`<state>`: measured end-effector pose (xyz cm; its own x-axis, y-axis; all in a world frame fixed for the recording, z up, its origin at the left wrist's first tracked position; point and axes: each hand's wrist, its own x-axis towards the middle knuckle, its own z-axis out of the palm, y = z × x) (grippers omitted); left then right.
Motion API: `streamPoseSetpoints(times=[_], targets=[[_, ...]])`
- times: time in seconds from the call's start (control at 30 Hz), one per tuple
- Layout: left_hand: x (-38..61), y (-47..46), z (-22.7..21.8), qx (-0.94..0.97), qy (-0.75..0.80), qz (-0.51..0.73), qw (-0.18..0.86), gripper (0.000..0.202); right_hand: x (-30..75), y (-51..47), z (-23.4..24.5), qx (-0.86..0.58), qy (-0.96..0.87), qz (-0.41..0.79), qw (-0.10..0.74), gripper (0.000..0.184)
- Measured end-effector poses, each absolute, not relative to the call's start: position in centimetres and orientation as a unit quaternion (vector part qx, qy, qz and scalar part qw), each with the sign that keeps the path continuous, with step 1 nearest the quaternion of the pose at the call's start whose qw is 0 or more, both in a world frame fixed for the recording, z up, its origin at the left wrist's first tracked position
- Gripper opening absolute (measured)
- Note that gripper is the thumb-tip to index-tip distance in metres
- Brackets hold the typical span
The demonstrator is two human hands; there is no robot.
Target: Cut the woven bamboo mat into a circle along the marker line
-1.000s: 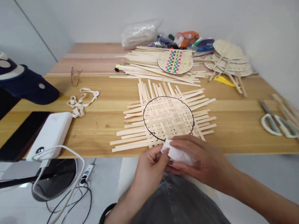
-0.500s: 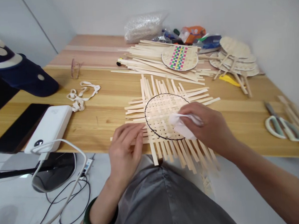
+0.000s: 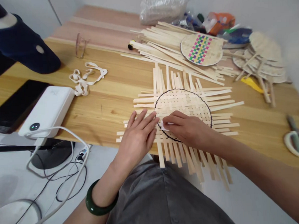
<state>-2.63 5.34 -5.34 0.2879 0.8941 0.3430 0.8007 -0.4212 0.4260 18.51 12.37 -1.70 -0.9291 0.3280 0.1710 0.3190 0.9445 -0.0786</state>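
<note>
Woven bamboo-strip panel lies flat on the near edge of a pale wooden table, its lower strip ends jutting past the edge toward the person's grey shirt. Beyond it sit a heap of loose bamboo strips, a round woven disc with a coloured check pattern, and a stack of woven fans. On the left of the table are a navy cap, a black tablet, a white power bank with a white cable, and tangled white ribbon. Scissors lie at the right edge. A black drawn circle rings the tight centre of the weave. The left hand, wearing a dark green bangle, is open and flat, fingers spread on the strips at the circle's lower left. The right hand is curled, its fingers pressing a small white tissue against the weave on the circle's lower part.
</note>
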Motion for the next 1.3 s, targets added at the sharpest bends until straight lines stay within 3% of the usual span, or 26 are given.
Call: streamPoseSetpoints(times=[0.27, 0.67, 0.97, 1.13, 1.3], targets=[[-2.8, 5.5, -5.3, 0.797, 0.529, 0.274, 0.098, 0.035, 18.5, 12.6, -2.7, -0.184, -0.961, 0.116, 0.173, 0.027], [-2.7, 5.7, -5.3, 0.789, 0.538, 0.277, 0.107, 0.033, 19.0, 13.4, -2.4, -0.080, -0.990, 0.034, 0.112, 0.028], [-2.7, 5.7, -5.6, 0.791, 0.531, 0.287, 0.099, 0.030, 19.4, 13.5, -1.4, -0.028, -0.996, 0.051, 0.072, 0.031], [-2.7, 5.7, -5.5, 0.790, 0.534, 0.284, 0.104, 0.031, 19.9, 13.5, -1.3, -0.107, -0.966, 0.165, 0.168, 0.025], [-2.8, 5.7, -5.6, 0.791, 0.529, 0.292, 0.100, 0.030, 20.9, 12.7, -0.3, -0.371, -0.835, 0.298, 0.275, 0.015]])
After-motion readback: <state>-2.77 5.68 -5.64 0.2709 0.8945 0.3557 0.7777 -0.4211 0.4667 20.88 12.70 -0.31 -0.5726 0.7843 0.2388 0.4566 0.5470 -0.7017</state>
